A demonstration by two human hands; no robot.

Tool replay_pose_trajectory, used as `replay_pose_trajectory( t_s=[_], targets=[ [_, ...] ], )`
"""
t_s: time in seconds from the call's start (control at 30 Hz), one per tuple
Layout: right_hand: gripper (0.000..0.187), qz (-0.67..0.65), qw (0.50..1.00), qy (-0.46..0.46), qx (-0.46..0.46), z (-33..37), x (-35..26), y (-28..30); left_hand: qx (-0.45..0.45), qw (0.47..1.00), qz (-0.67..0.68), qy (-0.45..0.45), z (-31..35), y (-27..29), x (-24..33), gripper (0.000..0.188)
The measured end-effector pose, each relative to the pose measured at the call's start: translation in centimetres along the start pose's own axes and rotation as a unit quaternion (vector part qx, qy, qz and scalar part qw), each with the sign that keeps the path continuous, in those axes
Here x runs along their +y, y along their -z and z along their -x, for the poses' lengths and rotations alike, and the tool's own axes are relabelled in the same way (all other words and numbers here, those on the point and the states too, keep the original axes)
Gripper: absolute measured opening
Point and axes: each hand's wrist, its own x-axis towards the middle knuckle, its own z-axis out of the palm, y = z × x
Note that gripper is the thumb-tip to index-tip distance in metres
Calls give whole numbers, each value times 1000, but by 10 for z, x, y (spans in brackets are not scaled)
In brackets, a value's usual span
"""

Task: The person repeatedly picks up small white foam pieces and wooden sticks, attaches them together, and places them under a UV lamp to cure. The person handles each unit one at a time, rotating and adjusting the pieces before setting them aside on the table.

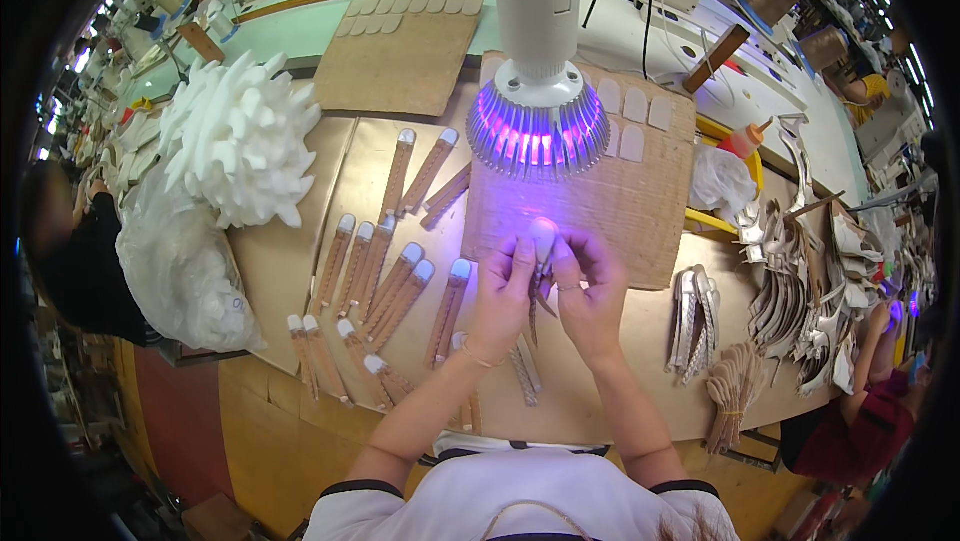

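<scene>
Under a lamp (538,131) glowing purple, both my hands hold one small strap with a rounded white tip (543,232). Its thin tails hang down between my palms. My left hand (503,286) pinches it from the left side, thumb and fingers closed. On the other side, my right hand (592,291) has its fingers closed round the same piece; a ring shows on one finger. Several tan strips with whitish tips (352,266) lie spread to the left of my hands. Part of a silvery braided strap (525,371) lies between my forearms.
Cardboard (580,211) with pale rounded tabs lies beneath the lamp; another board (395,71) is farther left. White foam pieces (240,141) are heaped above a plastic bag (185,271). Right are braided straps (693,326), a tan bundle (735,391) and an orange bottle (743,141). People work at both sides.
</scene>
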Motion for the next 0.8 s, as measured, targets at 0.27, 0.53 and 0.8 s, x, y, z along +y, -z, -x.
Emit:
replay_pose_trajectory(
  t_s=[0.27, 0.53, 0.8],
  targets=[
    [15, 201, 966, 164, -11, 4, -7, 18, 18, 985, -169, -3, -3, 6, 13, 18],
    [17, 162, 983, 83, -18, 37, -5, 19, -17, 999, 39, -30, 5, -11, 19, 37],
    [30, 156, 972, -119, 130, 78, -16, 123, -23, 958, -278, -60, 17, 12, 25, 32]
  ],
)
